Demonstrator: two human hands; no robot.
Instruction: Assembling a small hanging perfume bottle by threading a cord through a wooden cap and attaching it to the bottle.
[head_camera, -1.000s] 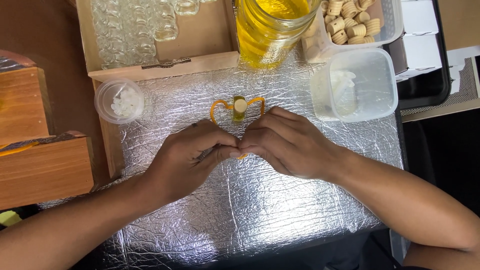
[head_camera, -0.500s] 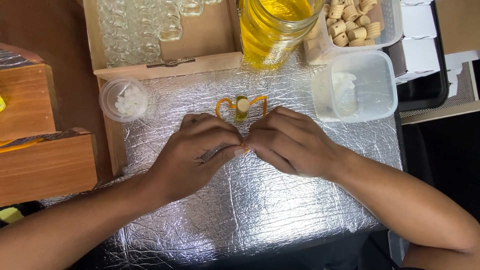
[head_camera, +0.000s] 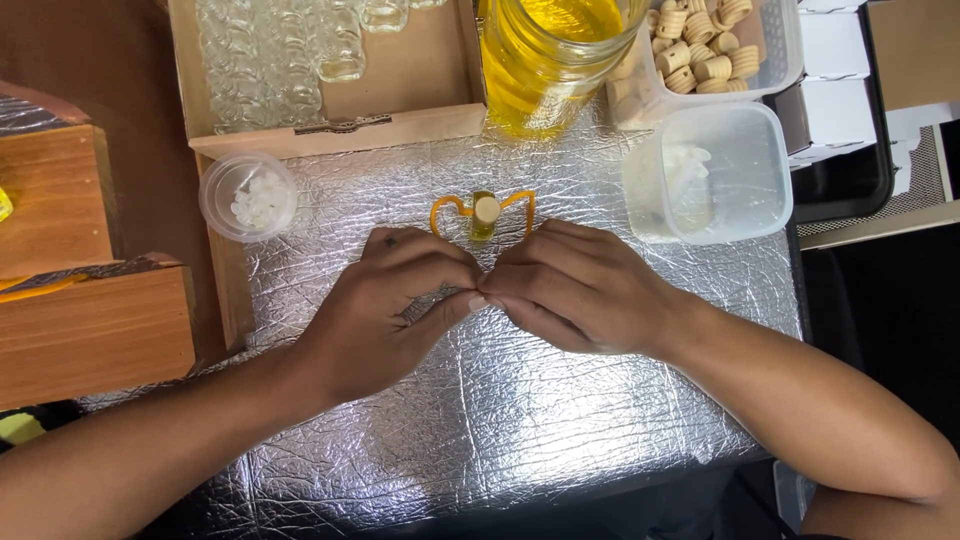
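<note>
**Fingertips meet below a small corked vial**

At the far left of the frame sit stacked wooden blocks (head_camera: 60, 270), well apart from the work. Just right of them, at the upper left of the foil-covered tabletop (head_camera: 500, 420), stands a small round plastic cup (head_camera: 249, 196) holding white bits. Above it a shallow cardboard box (head_camera: 400, 90) carries rows of empty clear glass vials (head_camera: 270, 60).

The left hand (head_camera: 385, 310) lies low on the foil near the centre of the frame, fingers curled inward, thumb and fingertips drawn to a pinch. The right hand (head_camera: 585, 285) mirrors it, and the two sets of fingertips touch at mid-frame. Whatever they pinch between them is too small or too hidden to tell. Just above the meeting fingertips, apart from both hands, a small corked vial (head_camera: 485, 213) of yellow liquid stands upright, with an orange band (head_camera: 452, 210) looping out from either side of it.

Judging by this, the step in hand is fine work on something tiny close beside the vial; any next move would call for a light, steady grip that does not knock the vial over.

Further right, at the top of the frame, stands a large jar of yellow liquid (head_camera: 545, 60), then a clear tub of corks (head_camera: 710, 50), and below it a lidded plastic container (head_camera: 710, 170).
</note>
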